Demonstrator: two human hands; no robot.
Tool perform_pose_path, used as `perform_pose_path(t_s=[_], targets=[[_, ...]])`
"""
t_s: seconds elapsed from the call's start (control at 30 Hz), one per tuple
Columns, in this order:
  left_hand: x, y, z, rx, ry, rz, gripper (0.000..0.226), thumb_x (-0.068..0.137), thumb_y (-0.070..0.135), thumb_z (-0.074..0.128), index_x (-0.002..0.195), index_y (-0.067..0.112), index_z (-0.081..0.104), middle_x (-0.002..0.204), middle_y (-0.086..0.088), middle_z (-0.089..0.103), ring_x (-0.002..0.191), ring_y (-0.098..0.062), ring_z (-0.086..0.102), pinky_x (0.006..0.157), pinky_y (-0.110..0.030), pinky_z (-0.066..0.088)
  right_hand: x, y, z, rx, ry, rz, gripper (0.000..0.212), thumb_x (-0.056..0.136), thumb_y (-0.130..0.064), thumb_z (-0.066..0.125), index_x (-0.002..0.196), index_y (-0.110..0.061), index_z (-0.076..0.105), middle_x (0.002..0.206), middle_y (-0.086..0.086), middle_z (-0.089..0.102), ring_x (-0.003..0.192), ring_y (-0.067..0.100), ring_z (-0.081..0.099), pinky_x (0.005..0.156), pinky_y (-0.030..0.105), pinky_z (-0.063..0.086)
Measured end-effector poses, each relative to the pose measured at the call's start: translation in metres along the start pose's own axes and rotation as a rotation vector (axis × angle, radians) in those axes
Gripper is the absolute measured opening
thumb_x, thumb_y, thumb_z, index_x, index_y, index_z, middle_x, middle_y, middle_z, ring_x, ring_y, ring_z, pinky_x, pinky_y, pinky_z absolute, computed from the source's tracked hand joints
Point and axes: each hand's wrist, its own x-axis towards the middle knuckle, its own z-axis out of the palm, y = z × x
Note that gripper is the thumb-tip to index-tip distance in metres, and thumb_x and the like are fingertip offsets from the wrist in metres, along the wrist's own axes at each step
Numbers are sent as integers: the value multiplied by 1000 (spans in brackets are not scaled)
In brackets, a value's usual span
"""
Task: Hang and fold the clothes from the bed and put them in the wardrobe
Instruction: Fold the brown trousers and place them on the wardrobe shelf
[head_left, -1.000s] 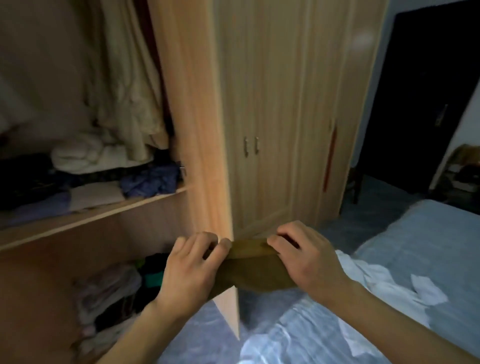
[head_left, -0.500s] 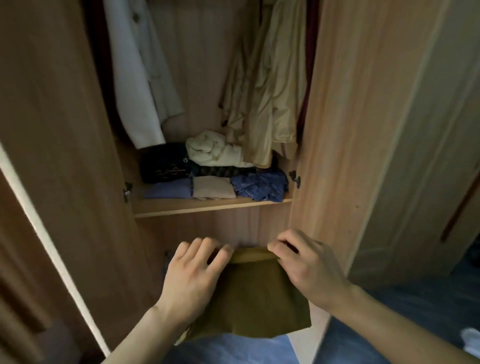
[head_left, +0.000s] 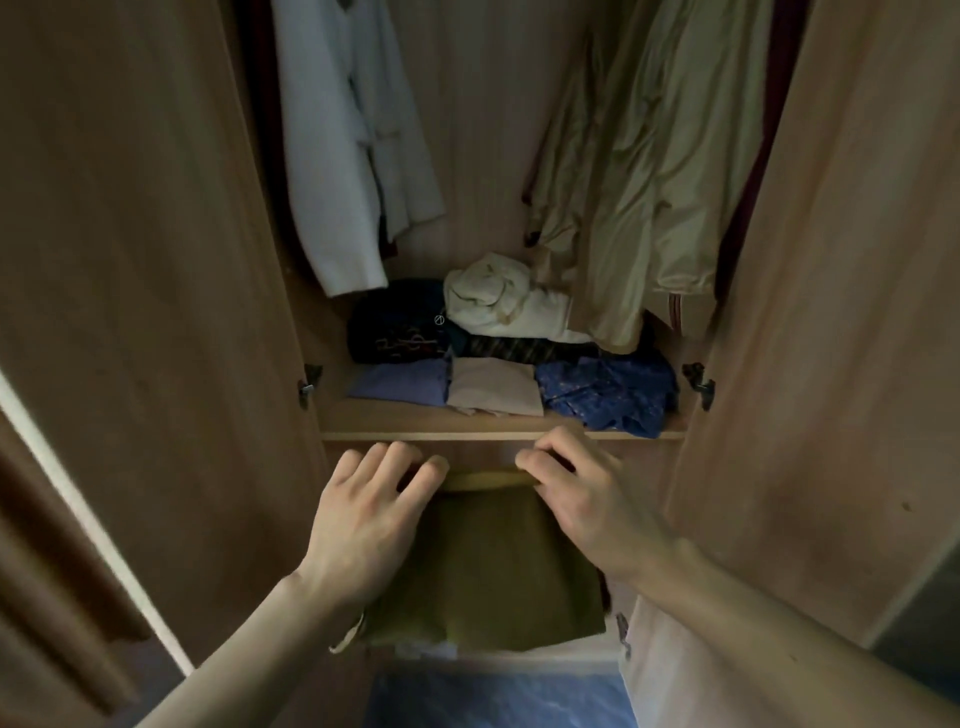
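Both hands hold a folded olive-green garment out in front of the open wardrobe, just below the front edge of the shelf. The left hand grips the garment's top edge at its left corner, thumb on top and fingers curled under the fold. The right hand pinches the same edge at the right corner, knuckles raised and fingertips tucked over the fabric. The garment hangs down from that folded top edge in a flat, roughly square panel, its lower part in front of the wardrobe's bottom section.

On the shelf lie several folded pieces. A pale purple one sits at the front left, a beige one just beside it in the middle, and a crumpled blue patterned one at the front right. Behind them is a dark bundle with a faint pattern, and a cream-coloured bundle rests on top of the pile towards the back.

Above the shelf, a pale blue-white jacket hangs on the left, and a shiny tan coat hangs on the right, its hem reaching down to the pile. The two wardrobe doors stand open to either side. A strip of blue floor shows at the bottom.
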Motion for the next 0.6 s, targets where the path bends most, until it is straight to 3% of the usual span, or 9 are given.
perform_pose_path(t_s=[0.17, 0.27, 0.6], targets=[[52, -2, 42, 54, 31, -48, 19, 95, 14, 46, 108, 12, 60, 95, -10, 55, 77, -29, 53, 65, -39, 36, 28, 64, 7, -16, 73, -26, 17, 95, -17, 56, 112, -20, 55, 97, 2, 56, 77, 19, 59, 47, 31, 49], [78, -6, 63, 56, 62, -60, 17, 92, 9, 46, 106, 13, 55, 92, -10, 54, 75, -29, 51, 65, -38, 34, 46, 95, 15, -15, 74, -38, 19, 91, -15, 57, 110, -17, 60, 97, 3, 57, 79, 20, 60, 42, 35, 48], [129, -40, 141, 44, 88, -81, 18, 95, 8, 44, 110, 12, 54, 91, -12, 56, 74, -30, 52, 66, -39, 32, 88, 172, 66, -6, 81, -72, 18, 93, -12, 59, 110, -11, 66, 98, 6, 59, 84, 20, 59, 47, 35, 51]])
